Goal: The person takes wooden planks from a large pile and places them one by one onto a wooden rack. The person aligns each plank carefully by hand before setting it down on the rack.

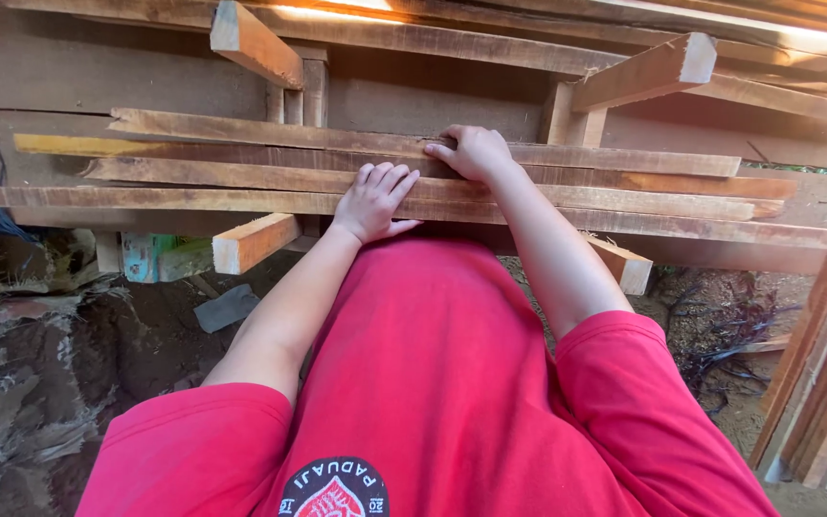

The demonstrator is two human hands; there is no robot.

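A stack of long thin wooden planks (241,177) lies across thicker cross beams (253,241), directly in front of the person. The left hand (373,201) rests flat and open on the nearer planks, fingers spread. The right hand (476,153) lies just beyond it, fingers curled over a higher plank's edge. Bare earth (69,335) lies below, more boards (825,383) leaning at the right.

Both arms reach forward; left hand (372,203) lies flat (fingers together), right hand (474,152) curled, knuckles up.
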